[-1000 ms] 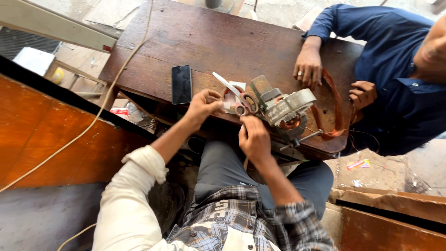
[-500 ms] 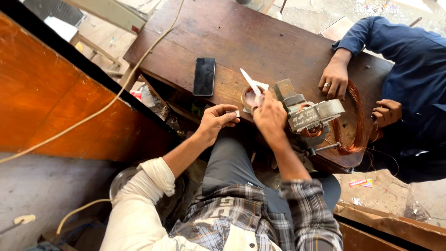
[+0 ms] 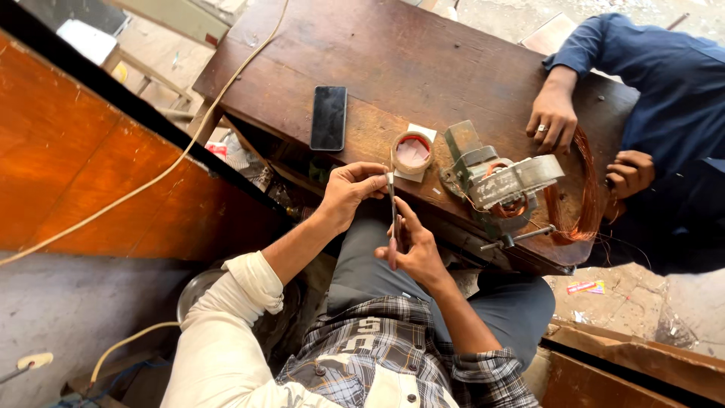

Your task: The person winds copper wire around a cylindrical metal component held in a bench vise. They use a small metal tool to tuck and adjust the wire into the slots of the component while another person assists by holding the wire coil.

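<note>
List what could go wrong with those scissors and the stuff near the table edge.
The scissors sit between the right hand and left hand, blades close to the fingertips, so a slip might nick a finger. The tape roll and phone lie near the table edge and could get knocked off.

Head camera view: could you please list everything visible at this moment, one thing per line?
Wooden table: one, dark brown, centre top.
Phone: one, black, flat on the table.
Tape roll: one, tan, on the table edge beside the vise.
Bench vise: one, grey-green, at the table edge.
Copper wire coil: one, orange, right of the vise.
Cable: one, cream, running across the orange panel.
Co-worker's hands: two, by the coil.
Scissors: one, red-handled, in both hands.
Left hand: at the blade tip.
Right hand: on the handle.
</note>
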